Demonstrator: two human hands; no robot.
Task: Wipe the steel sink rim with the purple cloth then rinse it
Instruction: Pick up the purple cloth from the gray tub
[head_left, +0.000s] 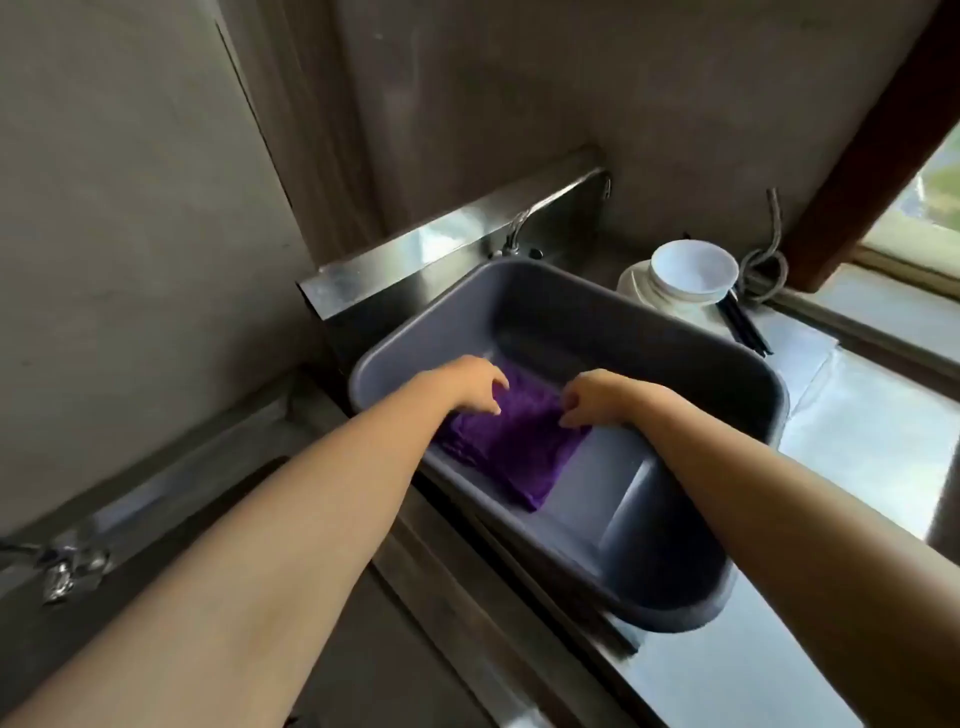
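A purple cloth (511, 447) lies inside a grey plastic basin (727, 374) that sits in the steel sink. My left hand (470, 384) grips the cloth's left upper part with curled fingers. My right hand (597, 397) pinches its right upper edge. Both forearms reach in over the basin's near rim. The steel sink rim (519, 603) shows as a strip in front of the basin. A steel tap (550, 205) stands behind the basin, its spout pointing right.
White bowls stacked on a plate (685, 280) stand at the back right, with dark chopsticks (743, 327) beside them. A knotted rope (766, 260) hangs by the window. A steel counter (857, 431) stretches right. A second tap (67, 566) is at far left.
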